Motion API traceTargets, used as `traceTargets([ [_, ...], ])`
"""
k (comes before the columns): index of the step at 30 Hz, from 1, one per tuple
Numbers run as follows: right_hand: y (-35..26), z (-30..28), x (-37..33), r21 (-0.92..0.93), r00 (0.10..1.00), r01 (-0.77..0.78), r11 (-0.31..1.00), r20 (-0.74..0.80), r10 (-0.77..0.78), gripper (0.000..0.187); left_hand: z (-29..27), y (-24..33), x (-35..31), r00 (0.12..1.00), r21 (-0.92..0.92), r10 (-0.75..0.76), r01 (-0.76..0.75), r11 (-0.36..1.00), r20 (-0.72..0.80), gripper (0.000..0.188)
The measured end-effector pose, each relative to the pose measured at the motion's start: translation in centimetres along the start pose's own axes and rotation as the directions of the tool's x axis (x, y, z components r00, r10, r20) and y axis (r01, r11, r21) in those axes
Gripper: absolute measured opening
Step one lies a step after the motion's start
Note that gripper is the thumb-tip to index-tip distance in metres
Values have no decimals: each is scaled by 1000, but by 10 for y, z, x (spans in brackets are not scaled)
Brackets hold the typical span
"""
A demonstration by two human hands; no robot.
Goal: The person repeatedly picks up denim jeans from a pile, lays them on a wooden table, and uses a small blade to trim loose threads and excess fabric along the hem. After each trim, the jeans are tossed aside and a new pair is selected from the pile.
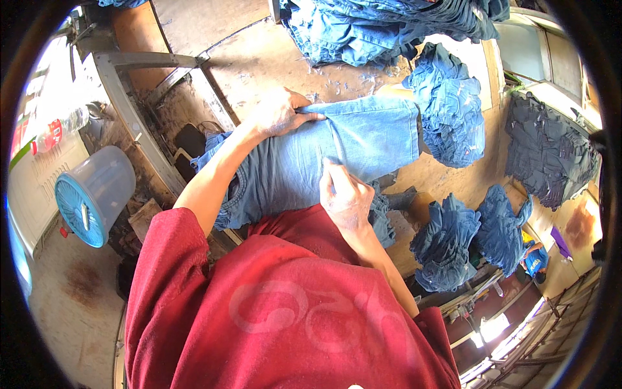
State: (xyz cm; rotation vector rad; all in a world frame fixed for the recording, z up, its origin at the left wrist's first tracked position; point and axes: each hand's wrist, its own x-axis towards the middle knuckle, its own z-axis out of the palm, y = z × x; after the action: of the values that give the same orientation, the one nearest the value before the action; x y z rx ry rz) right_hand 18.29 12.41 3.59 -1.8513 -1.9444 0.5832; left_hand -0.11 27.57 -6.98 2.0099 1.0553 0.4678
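A pair of light blue jeans (376, 133) is stretched across in front of me, its leg opening to the right and its bunched, darker part by my left forearm. At the far edge of the cloth, my left hand (278, 115) pinches the denim between thumb and fingers. My right hand (348, 198) is closed just above the near side of the same leg. A thin, pointed grey tool (319, 154) sticks out from its fingers toward a raised fold in the denim. The rest of that tool is hidden inside the hand.
Heaped blue denim (382, 32) lies on the brown work surface (259, 65) at the back, among thread scraps. Bundles of jeans (447, 107) stand right, near black garments (551, 149). A lidded plastic bucket (97, 194) and wooden frame (133, 117) are left. Another person (535, 258) is far right.
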Motion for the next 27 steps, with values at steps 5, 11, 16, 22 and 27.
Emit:
traceTargets([
  [5, 5, 11, 10, -34, 995, 52, 998, -86, -55, 15, 2, -3, 1, 999, -66, -38, 40, 997, 33, 46],
  [11, 2, -1, 3, -92, 998, 29, 995, 56, -24, 8, 0, 1, -1, 994, -23, -99, 100, 995, 51, 44],
  [16, 7, 6, 6, 22, 995, 40, 999, -87, -38, 6, -3, 4, 1, 998, -21, -51, 52, 998, 28, 46],
  [22, 7, 4, 5, -84, 999, 32, 996, 23, -30, 5, -5, 5, 2, 992, 1, -108, 108, 994, 71, 47],
  [27, 6, 0, 0, -4, 1000, 9, 1000, 3, -9, 5, -5, 5, 2, 996, 8, -75, 75, 997, 53, 48],
])
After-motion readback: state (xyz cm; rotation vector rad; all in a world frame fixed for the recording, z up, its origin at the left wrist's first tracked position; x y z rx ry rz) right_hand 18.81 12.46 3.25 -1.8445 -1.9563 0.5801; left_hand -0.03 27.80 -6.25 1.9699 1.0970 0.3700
